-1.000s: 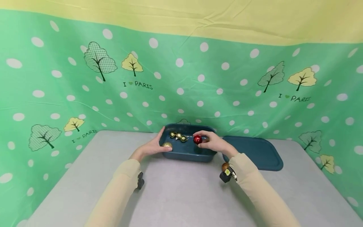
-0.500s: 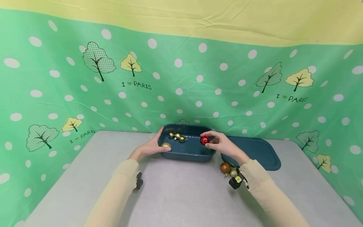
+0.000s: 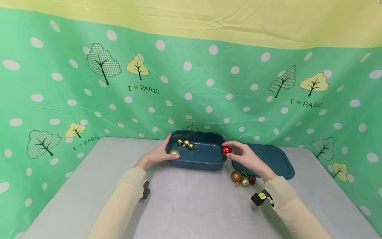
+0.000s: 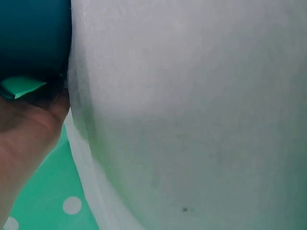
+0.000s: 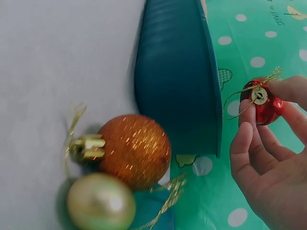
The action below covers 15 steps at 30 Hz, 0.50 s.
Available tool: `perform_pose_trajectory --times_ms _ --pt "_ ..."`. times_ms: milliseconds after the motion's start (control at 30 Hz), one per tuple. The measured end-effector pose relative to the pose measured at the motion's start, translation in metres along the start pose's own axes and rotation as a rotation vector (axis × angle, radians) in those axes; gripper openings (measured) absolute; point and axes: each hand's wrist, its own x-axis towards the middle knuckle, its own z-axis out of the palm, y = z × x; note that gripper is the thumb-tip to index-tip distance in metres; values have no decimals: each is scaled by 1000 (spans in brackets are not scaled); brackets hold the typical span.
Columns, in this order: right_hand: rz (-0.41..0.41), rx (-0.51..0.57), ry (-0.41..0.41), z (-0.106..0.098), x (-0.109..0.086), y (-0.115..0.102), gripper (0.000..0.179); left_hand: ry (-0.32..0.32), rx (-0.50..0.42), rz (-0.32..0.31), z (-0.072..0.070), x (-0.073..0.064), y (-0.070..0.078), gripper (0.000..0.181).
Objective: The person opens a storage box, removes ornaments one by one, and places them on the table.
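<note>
With its thumb over the front rim, my left hand (image 3: 156,156) grips the left end of a dark blue box (image 3: 197,165); the fingers are partly hidden behind its wall. A glittery gold bauble (image 3: 174,152) lies inside by that thumb. Further back in the box sit several small shiny gold baubles (image 3: 191,146). My right hand (image 3: 246,157) pinches a shiny red bauble (image 3: 226,150) between thumb and fingers, over the right rim. In the right wrist view, the red bauble (image 5: 268,111) shows its gold cap and string loop.
A blue lid (image 3: 276,161) lies flat to the right of the box. By its front left corner are a glittery orange bauble (image 3: 236,176), a pale gold bauble (image 3: 245,181) and a small red bauble (image 3: 252,180). A green dotted curtain (image 3: 191,83) hangs behind the grey table.
My right hand has carried the red bauble from above the box's inside rightward to its right rim. The loose baubles by the lid have come into view. My left hand stays on the box.
</note>
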Motion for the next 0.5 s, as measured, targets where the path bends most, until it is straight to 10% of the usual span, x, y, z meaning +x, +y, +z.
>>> perform_pose_trajectory --times_ms 500 --pt "1 -21 -8 -14 -28 14 40 9 -7 -14 0 1 0 116"
